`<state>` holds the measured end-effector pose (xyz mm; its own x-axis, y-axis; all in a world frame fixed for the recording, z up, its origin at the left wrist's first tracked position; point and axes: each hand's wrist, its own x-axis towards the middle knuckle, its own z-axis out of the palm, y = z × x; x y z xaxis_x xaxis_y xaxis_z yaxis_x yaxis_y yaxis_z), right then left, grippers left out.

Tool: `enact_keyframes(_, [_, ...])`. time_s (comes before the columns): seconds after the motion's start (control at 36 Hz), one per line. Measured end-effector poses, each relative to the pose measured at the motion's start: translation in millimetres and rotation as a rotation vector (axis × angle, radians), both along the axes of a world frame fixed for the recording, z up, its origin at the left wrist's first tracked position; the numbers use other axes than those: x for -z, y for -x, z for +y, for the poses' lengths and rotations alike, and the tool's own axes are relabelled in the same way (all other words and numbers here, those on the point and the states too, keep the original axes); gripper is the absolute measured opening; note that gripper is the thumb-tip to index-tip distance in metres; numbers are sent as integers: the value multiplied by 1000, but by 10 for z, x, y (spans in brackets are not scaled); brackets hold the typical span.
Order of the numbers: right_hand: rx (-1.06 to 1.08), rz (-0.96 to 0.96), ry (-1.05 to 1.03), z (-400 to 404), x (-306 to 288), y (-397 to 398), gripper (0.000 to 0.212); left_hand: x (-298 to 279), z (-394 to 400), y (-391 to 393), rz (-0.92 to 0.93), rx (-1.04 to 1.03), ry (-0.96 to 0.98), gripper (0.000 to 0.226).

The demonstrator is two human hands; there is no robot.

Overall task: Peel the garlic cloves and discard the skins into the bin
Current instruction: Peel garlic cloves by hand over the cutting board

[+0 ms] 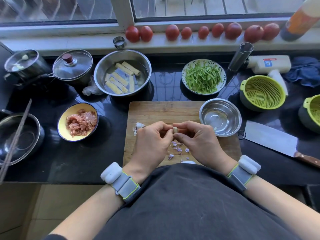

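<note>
Above the middle of the wooden chopping board (155, 111), I hold a garlic clove (175, 130) between my two hands, which are together and touching over it. My right hand (195, 141) pinches it between thumb and forefinger, top and bottom; my left hand (152, 142) closes in from the side, fingertips at its skin. The clove looks mostly bare and pale, though I cannot tell whether a strip of skin clings on the hidden side.

It is light, firm and a little slick once bare, so I would grip it by its ends and pick at the skin from the root tip, where it lifts easiest. The skin is papery and tears into flakes.

Such purple flakes (178, 149) lie scattered on the board just below my hands, and a piece of garlic with more skin (139, 126) sits beside my left knuckles. These are not yet discarded; no bin shows in view. A steel bowl (220, 116) rests on the board's right corner, and a cleaver (270, 141) lies beyond it on the dark counter (83, 153).
</note>
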<state>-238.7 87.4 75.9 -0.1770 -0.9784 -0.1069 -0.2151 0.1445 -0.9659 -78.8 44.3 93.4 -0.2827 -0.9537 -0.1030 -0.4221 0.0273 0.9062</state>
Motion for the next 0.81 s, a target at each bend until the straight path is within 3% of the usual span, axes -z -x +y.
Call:
enact_keyframes(0.47, [-36,117,77,31,-20,11,22,-33,8,25,-13,-34,-14,12])
enact_keyframes(0.56, [-42,50,52,33,-35,0,21,-47,-3,35,2,-46,-38,12])
enact_keyframes(0.69, [22,-246,-47,17,-44,-1,22,-97,13,23,148,-108,-182,13])
enact_keyframes(0.81, [24,-263,-52,8,-49,6,24,-83,24,8,120,-77,-191,10])
